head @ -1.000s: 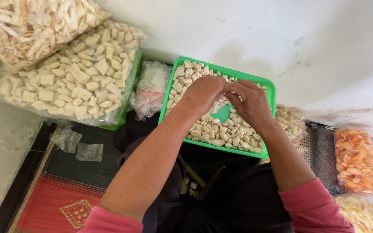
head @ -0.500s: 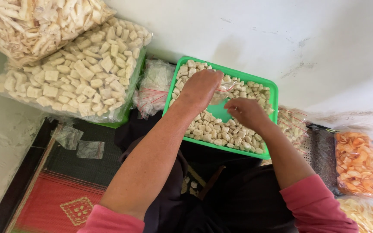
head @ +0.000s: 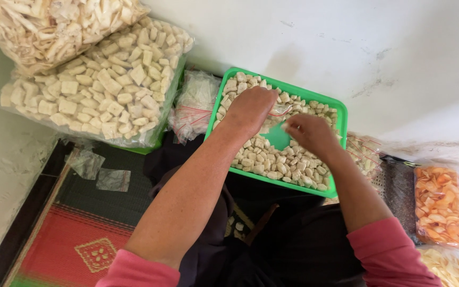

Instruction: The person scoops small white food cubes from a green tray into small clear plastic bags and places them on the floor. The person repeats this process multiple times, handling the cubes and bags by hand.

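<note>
Head view: a green tray (head: 340, 114) sits on the person's lap, against the white wall (head: 346, 48), loaded with pale, chunky square crackers (head: 272, 162). A bare patch of green shows in the middle of the heap. The left hand (head: 251, 109) is over the tray's upper part, fingers curled down around a small clear bag (head: 281, 110) with a red-lined edge; its grip is closed on that bag. The right hand (head: 309, 133) is just beside it, fingers bent over the crackers near the bare patch; whether its grip holds any pieces I cannot tell.

To the left, a big sack (head: 102, 90) of the same square crackers rests on another green tray, with a sack of strip-shaped chips (head: 49, 24) above it. Small filled bags (head: 195, 103) lie between sack and tray. At the right, a bag of orange chips (head: 442, 204). A red mat (head: 75, 250) is on the floor.

Against half a second ago, the left hand has drawn slightly back from the tray's far edge, and the right hand has come up closer to the bag.
</note>
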